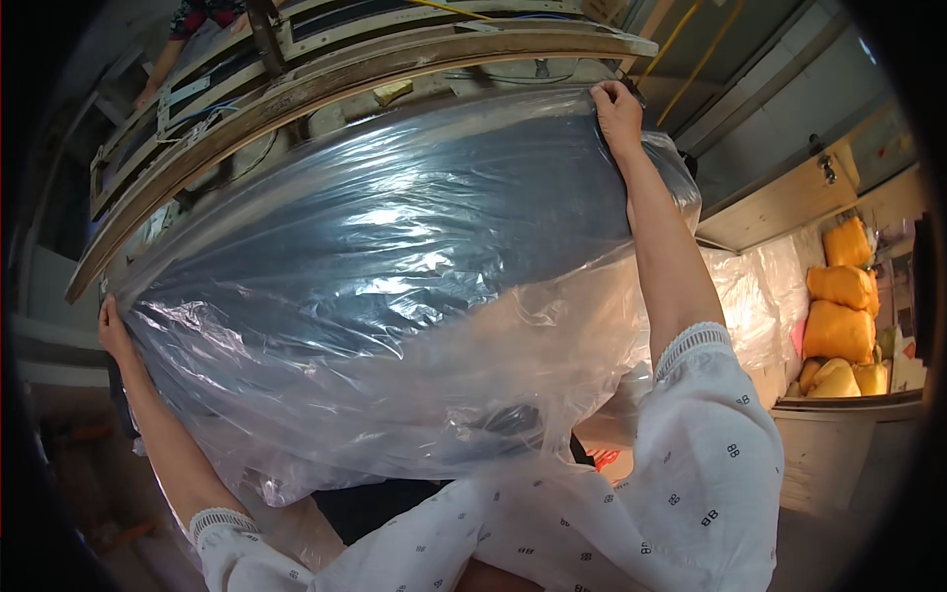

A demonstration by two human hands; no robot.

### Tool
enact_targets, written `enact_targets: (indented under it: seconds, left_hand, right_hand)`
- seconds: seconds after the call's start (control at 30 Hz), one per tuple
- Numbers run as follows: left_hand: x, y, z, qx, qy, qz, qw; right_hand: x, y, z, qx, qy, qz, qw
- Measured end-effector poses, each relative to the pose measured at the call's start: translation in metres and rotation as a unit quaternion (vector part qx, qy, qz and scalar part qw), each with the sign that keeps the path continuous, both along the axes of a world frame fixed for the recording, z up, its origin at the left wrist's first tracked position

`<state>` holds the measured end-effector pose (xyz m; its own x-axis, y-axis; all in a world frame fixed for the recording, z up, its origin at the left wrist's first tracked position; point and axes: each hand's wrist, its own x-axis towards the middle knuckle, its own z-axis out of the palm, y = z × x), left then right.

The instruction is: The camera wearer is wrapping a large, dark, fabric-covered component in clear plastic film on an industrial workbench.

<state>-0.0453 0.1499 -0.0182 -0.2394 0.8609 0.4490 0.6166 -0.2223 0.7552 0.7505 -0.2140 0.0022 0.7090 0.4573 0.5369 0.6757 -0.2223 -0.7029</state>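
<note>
A large sheet of clear plastic film (395, 227) is stretched wide in front of me, shiny and wrinkled, with dark material showing through its upper part. At the far left, my left hand (114, 331) is closed on one corner of the film. My right hand (619, 113) pinches the opposite corner at the upper right, with that arm reaching far forward. The film's far edge runs taut between both hands, and its near part hangs in loose folds against my body. What lies beneath the film is mostly hidden.
Just beyond the film runs a long wooden rail (326, 84) of a slatted frame. Several orange bundles (840, 331) are stacked on a shelf at the right, near more clear plastic (755, 296). Part of another person (197, 18) shows at the top left behind the frame.
</note>
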Motion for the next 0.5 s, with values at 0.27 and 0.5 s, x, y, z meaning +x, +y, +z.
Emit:
enact_targets:
  seconds: [0.27,0.5]
  left_hand:
    - [0.022,0.019,-0.004,-0.034,-0.004,-0.003,0.999]
    - [-0.037,0.045,-0.029,-0.046,-0.114,0.009,0.992]
  right_hand:
    - [0.009,0.002,0.006,-0.059,-0.071,-0.105,0.990]
    - [0.013,0.008,0.001,-0.041,-0.041,-0.138,0.989]
